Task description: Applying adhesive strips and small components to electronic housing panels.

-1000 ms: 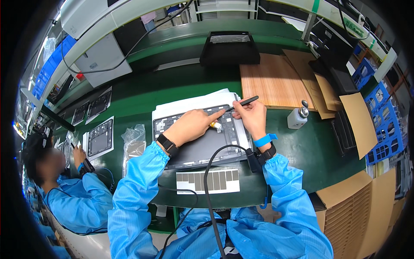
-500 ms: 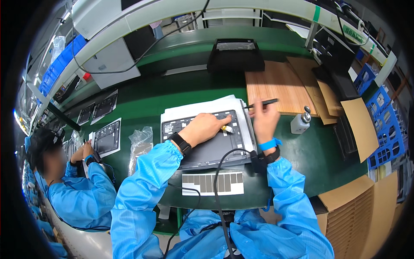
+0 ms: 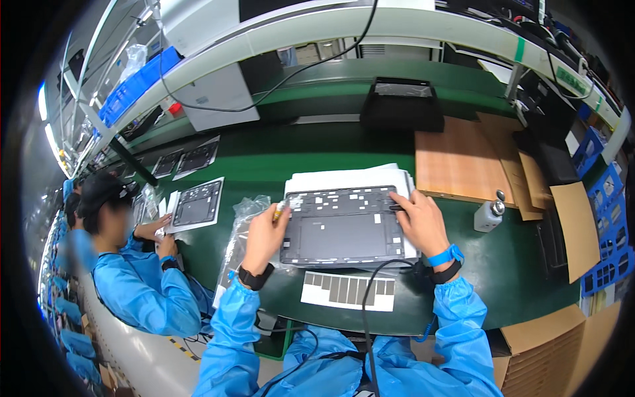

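A dark tablet housing (image 3: 344,231) dotted with small white patches lies on a stack of white sheets (image 3: 350,177). At its left edge my left hand (image 3: 263,239) is closed, gripping the side. A small yellow-and-white item (image 3: 278,212) shows at those fingertips. My right hand (image 3: 424,225) grips the opposite edge near the upper right corner, its thumb and forefinger over the frame. Under the right fingers a bit of something slim and black shows, mostly hidden. Just nearer to me is a white sheet with grey rectangular strips (image 3: 348,291).
Clear plastic bags (image 3: 241,221) lie left of the housing. A silver-topped pump bottle (image 3: 489,213) stands to the right, near a wooden board (image 3: 456,159) and cardboard. A black tray (image 3: 402,109) sits farther back. At left, a co-worker (image 3: 142,278) handles similar panels. A black cable (image 3: 366,317) hangs in front.
My left hand has moved from the housing's upper right area to its left edge. My right hand came down from beside the stack onto the right edge; the black tool it held is now mostly hidden.
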A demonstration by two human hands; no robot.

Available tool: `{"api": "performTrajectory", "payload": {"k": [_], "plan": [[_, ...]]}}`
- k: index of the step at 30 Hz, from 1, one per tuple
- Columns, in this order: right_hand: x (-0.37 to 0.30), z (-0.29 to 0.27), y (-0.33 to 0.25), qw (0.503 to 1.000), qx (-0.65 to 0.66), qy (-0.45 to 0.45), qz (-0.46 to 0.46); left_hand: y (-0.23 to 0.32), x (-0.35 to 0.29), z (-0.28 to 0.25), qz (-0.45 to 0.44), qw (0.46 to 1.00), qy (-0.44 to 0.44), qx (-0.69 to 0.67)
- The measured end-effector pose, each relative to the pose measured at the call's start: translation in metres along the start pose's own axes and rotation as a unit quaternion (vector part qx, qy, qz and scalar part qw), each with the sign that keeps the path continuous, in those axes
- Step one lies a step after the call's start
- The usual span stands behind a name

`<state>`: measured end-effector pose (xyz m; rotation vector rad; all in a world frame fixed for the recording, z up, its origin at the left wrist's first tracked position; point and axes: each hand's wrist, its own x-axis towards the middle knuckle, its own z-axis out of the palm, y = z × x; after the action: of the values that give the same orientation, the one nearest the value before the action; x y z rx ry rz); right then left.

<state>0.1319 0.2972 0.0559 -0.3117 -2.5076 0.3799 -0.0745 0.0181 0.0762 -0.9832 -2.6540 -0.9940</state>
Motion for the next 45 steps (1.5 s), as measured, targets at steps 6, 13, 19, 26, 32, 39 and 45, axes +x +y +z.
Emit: {"api": "performTrajectory", "payload": {"k": [6,13,19,26,32,39,45], "plan": [[-0.006,0.005,-0.002,0.998,0.032,0.029,0.052,-0.007,0.001,0.01,-0.053,0.999,-0.004,0.0],[-0.007,0.012,-0.004,0.994,0.052,0.07,0.061,-0.04,0.016,0.035,-0.113,0.981,0.006,-0.159],[-0.013,0.015,-0.003,0.989,0.069,0.1,0.084,-0.036,0.013,0.027,-0.09,0.973,0.034,-0.21],[-0.015,0.016,-0.001,0.984,0.074,0.121,0.111,-0.018,0.001,0.018,-0.176,0.937,-0.005,-0.303],[-0.011,0.021,-0.007,0.972,0.107,0.163,0.133,-0.04,0.006,0.017,-0.082,0.976,-0.02,-0.199],[-0.01,0.019,-0.001,0.972,0.095,0.16,0.142,-0.144,0.147,-0.027,-0.089,0.953,-0.067,-0.281],[-0.02,0.018,0.003,0.974,0.078,0.15,0.154,-0.182,0.271,0.051,-0.148,0.844,-0.158,-0.49]]}}
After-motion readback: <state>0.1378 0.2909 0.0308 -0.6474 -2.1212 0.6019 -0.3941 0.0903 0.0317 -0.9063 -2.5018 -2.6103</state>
